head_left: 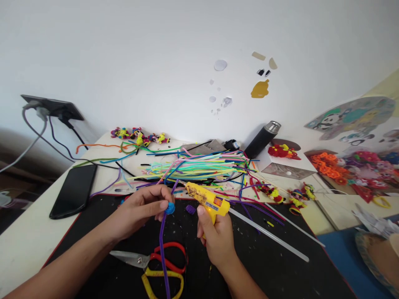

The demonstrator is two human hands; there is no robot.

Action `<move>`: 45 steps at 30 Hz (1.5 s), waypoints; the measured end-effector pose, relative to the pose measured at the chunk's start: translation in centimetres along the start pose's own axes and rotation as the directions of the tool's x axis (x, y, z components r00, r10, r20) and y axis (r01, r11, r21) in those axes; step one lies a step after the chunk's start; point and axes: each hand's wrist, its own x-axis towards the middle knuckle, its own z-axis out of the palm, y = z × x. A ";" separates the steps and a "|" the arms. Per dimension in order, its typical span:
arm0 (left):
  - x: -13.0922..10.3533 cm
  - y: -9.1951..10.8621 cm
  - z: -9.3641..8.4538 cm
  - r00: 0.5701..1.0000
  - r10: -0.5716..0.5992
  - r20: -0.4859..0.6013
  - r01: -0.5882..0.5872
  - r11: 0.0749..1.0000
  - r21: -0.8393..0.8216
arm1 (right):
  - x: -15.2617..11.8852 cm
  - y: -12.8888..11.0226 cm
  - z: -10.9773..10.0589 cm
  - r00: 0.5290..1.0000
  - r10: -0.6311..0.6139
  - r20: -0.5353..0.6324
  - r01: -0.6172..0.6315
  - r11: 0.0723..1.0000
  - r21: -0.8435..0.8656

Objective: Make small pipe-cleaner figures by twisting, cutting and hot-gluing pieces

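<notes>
My left hand pinches a small blue coil of pipe cleaner between thumb and fingers. A long purple pipe cleaner runs up past the coil and hangs down over the mat; whether it is joined to the coil I cannot tell. My right hand is wrapped round the handle of a yellow glue gun, its nozzle pointing left near the purple tip. A clear glue stick sticks out of the gun's back. Below lie scissors with red and yellow handles, and a short purple coil.
A black mat covers the table front. Behind it lies a heap of colourful pipe cleaners. A phone is at left, a black thermos and white box at right. Small pipe-cleaner figures stand around.
</notes>
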 end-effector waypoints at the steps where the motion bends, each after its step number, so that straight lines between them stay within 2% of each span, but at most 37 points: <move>1: 0.0 0.0 0.0 1.000 0.002 -0.003 -0.002 1.000 0.001 | 0.0 0.0 0.0 1.000 0.000 0.001 0.000 1.000 -0.003; 9: 0.1 0.0 0.0 1.000 -0.001 -0.021 0.001 1.000 0.004 | -0.2 -0.2 0.0 0.999 -0.035 0.011 0.035 0.999 0.006; 17: 0.1 0.0 0.0 1.000 -0.002 0.012 0.002 1.000 -0.009 | -0.1 -0.2 -0.1 0.999 -0.032 0.020 0.032 0.999 -0.002; 37: -0.1 0.0 -0.1 1.000 0.007 0.005 -0.007 1.000 0.009 | -0.2 -0.1 -0.1 1.000 -0.009 0.016 0.008 1.000 0.019; 45: 0.0 0.1 0.0 1.000 0.026 -0.010 -0.026 0.999 0.019 | -0.2 -0.8 -0.1 1.000 -0.008 0.021 0.008 1.000 -0.004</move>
